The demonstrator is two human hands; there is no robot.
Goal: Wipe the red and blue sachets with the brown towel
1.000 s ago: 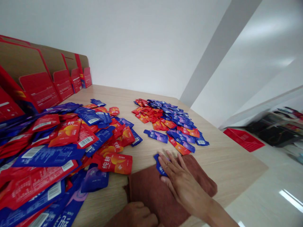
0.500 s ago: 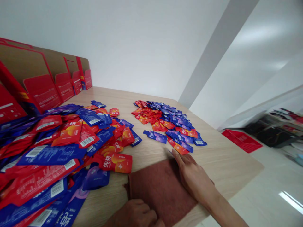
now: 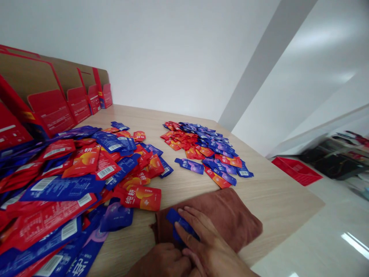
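A blue spouted pouch (image 3: 184,226) lies on a brown folded cloth (image 3: 230,211) in front of me. My right hand (image 3: 204,238) rests over this pouch, fingers stretched out and a little apart, covering part of it. Close beside it, my left hand (image 3: 164,259) is closed at the cloth's near left edge; what its fingers grip is hidden. Left of the cloth spreads a large mixed heap of red and blue pouches (image 3: 83,161). Beyond the cloth is a second group of pouches (image 3: 201,142), laid flatter and more in rows.
Open red cardboard boxes (image 3: 52,109) stand along the left back of the wooden table (image 3: 276,192). A white wall (image 3: 173,57) rises behind. On the floor to the right sits a red crate (image 3: 296,169), with dark items on a shelf (image 3: 331,161) past it.
My right hand has moved left and nearer, from the cloth's far right side to beside my left hand. The blue pouch now shows under it. My left hand stays closed in place.
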